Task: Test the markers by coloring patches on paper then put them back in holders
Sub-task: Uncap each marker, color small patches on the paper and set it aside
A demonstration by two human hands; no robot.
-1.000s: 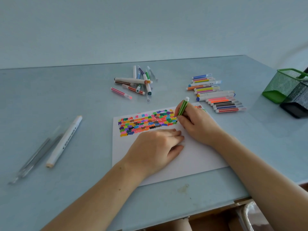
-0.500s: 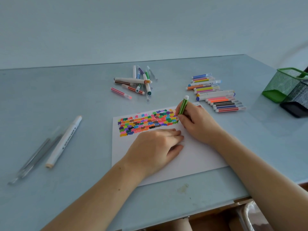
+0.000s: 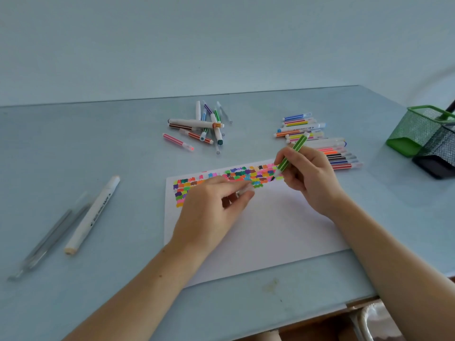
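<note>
R hand (image 3: 307, 178) grips green marker (image 3: 293, 153), tip just off paper (image 3: 270, 230); L hand (image 3: 216, 205) pinches clear cap (image 3: 245, 190). Recap: line up w/ tip, push straight till seated.

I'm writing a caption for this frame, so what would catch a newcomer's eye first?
The block of bright colored patches across the top of the white paper, mid-table. Just above it, the right hand holds a green striped marker, while the left hand pinches a clear cap. Loose markers lie scattered behind.
</note>
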